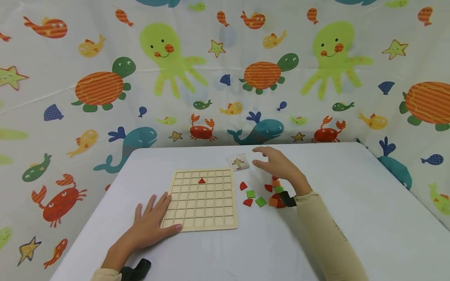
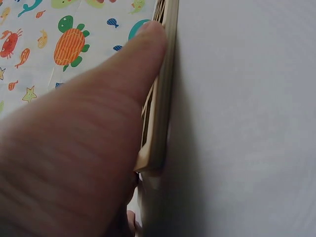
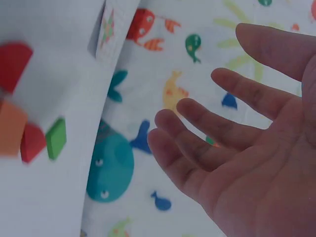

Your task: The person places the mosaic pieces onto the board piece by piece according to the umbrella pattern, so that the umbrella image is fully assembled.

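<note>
A pale wooden grid board point(image 1: 200, 214) lies on the table, with one red triangle point(image 1: 202, 181) in a cell near its far side. My left hand point(image 1: 149, 226) rests at the board's near left corner, fingers spread along the left edge and thumb on the near edge. In the left wrist view the thumb point(image 2: 143, 54) presses on the board's rim. My right hand point(image 1: 279, 166) is raised over the table, just right of a small pattern card point(image 1: 239, 162). Nothing sits between its loosely bent, parted fingers, as the right wrist view also shows.
Loose pieces lie right of the board: red rounded wedges point(image 1: 243, 186), green squares point(image 1: 261, 201) and orange squares point(image 1: 273, 202). Some are clustered under the right wrist and partly hidden. A curtain point(image 1: 218, 86) printed with sea animals hangs behind the white table point(image 1: 351, 187).
</note>
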`<state>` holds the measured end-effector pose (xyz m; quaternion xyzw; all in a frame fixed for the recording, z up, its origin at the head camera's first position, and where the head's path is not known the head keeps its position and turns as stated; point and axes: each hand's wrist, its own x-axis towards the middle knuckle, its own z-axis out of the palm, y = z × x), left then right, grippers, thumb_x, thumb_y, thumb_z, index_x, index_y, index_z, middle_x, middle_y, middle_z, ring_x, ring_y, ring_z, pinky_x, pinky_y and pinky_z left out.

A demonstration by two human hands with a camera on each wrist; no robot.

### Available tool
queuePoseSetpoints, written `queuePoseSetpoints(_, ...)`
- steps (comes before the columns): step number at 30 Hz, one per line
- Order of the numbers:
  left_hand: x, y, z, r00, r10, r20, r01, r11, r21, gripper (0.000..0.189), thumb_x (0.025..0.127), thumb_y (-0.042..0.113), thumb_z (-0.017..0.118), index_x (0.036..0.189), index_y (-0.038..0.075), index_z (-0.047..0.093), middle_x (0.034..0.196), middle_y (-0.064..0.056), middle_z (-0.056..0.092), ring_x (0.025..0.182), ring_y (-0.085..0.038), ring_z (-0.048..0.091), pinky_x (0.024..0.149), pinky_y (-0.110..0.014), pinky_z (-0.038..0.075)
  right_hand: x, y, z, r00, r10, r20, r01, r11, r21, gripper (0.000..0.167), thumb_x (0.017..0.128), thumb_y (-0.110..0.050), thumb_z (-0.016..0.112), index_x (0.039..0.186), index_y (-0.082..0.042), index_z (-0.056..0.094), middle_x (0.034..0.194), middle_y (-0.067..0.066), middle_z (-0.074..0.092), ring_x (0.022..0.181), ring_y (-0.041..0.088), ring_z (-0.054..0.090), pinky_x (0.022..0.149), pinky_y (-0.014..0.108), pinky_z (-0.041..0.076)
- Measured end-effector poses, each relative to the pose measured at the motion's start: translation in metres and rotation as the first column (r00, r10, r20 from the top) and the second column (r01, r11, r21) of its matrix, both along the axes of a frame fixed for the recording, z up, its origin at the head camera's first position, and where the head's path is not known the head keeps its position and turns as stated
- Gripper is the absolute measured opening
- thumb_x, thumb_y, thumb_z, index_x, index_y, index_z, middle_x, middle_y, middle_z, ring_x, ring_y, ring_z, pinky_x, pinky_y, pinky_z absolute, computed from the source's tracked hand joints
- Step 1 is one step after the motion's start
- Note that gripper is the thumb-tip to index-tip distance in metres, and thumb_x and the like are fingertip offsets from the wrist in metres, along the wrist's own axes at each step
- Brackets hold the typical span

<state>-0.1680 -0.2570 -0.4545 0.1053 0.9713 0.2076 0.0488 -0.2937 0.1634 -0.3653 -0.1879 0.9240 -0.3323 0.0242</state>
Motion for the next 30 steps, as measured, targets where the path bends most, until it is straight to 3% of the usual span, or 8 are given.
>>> queuePoseSetpoints(6, 0.001, -0.004, 0.002, 1.000, 0.001, -0.019, 0.000, 1.000, 0.001, 0.116, 0.088, 0.073, 0.071, 0.167, -0.002, 0.031, 0.174, -0.025, 0.022, 0.158, -0.054, 0.002, 0.115, -0.079, -0.009, -0.010, 0.031, 0.001, 0.998, -0.056, 0.023, 0.056, 0.998, -0.024, 0.052, 0.109, -0.026, 0.065, 0.153, -0.002, 0.055, 0.157, 0.025, 0.052, 0.138, 0.047, 0.053, 0.107, 0.062, 0.050)
queuePoseSetpoints(12, 0.001, -0.005, 0.003, 1.000, -0.006, -0.009, 0.006, 1.000, 0.009, 0.116, 0.088, 0.073, 0.071, 0.167, -0.001, 0.030, 0.174, -0.025, 0.021, 0.158, -0.055, 0.001, 0.115, -0.079, -0.010, -0.018, 0.053, -0.011, 0.988, -0.107, 0.111, 0.107, 0.994, 0.007, 0.041, 0.106, -0.021, 0.067, 0.140, 0.002, 0.064, 0.133, 0.027, 0.066, 0.123, 0.046, 0.061, 0.102, 0.061, 0.053)
queuePoseSetpoints(16, 0.001, -0.005, 0.005, 1.000, -0.010, -0.021, 0.010, 1.000, 0.007, 0.115, 0.088, 0.073, 0.071, 0.167, -0.001, 0.030, 0.174, -0.025, 0.022, 0.158, -0.055, 0.003, 0.114, -0.080, -0.009, -0.025, 0.055, -0.024, 0.974, -0.128, 0.185, 0.110, 0.988, 0.106, 0.032, 0.104, -0.022, 0.069, 0.126, 0.002, 0.070, 0.118, 0.021, 0.070, 0.112, 0.039, 0.062, 0.097, 0.056, 0.055)
queuePoseSetpoints(22, 0.000, -0.004, 0.003, 1.000, -0.013, -0.018, 0.013, 1.000, 0.009, 0.115, 0.089, 0.073, 0.070, 0.167, -0.001, 0.030, 0.174, -0.026, 0.022, 0.158, -0.055, 0.003, 0.114, -0.080, -0.009, -0.028, 0.054, -0.037, 0.969, -0.111, 0.220, 0.068, 0.979, 0.194, 0.023, 0.100, -0.023, 0.075, 0.105, -0.001, 0.070, 0.097, 0.010, 0.068, 0.100, 0.032, 0.058, 0.088, 0.047, 0.053)
queuePoseSetpoints(30, -0.001, -0.006, -0.006, 1.000, -0.013, -0.022, 0.013, 1.000, 0.006, 0.114, 0.089, 0.073, 0.069, 0.167, -0.001, 0.030, 0.174, -0.025, 0.022, 0.158, -0.055, 0.004, 0.114, -0.080, -0.007, -0.025, 0.052, -0.041, 0.961, -0.131, 0.243, 0.082, 0.976, 0.200, 0.018, 0.099, -0.019, 0.077, 0.104, -0.003, 0.070, 0.098, 0.010, 0.066, 0.101, 0.032, 0.058, 0.090, 0.048, 0.053)
